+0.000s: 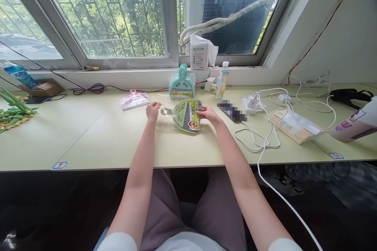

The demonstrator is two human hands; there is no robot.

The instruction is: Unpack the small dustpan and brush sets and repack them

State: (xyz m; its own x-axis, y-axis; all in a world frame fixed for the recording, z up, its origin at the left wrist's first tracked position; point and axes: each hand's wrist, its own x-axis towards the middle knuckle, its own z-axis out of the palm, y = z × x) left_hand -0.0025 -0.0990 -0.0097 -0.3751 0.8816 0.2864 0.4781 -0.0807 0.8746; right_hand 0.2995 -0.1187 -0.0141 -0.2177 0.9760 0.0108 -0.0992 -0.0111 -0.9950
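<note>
A light green dustpan and brush set (186, 115) with a yellow label lies sideways over the pale table (118, 141), its looped handle to the left. My right hand (209, 114) grips its wide end at the label. Beside the handle is my left hand (153, 111), fingers pinched together at the edge of clear plastic film around the set. Behind stands a teal dustpan set (182, 84) in clear wrap. A pink and white set (135, 100) lies at the back left.
A bottle (222, 80), a phone (231, 111), a charger (252, 103) and looping white cables (265, 141) are on the right, with a paper packet (296, 126) beyond. A tissue pack (199, 53) stands on the sill. Green woven leaves (14, 110) lie far left.
</note>
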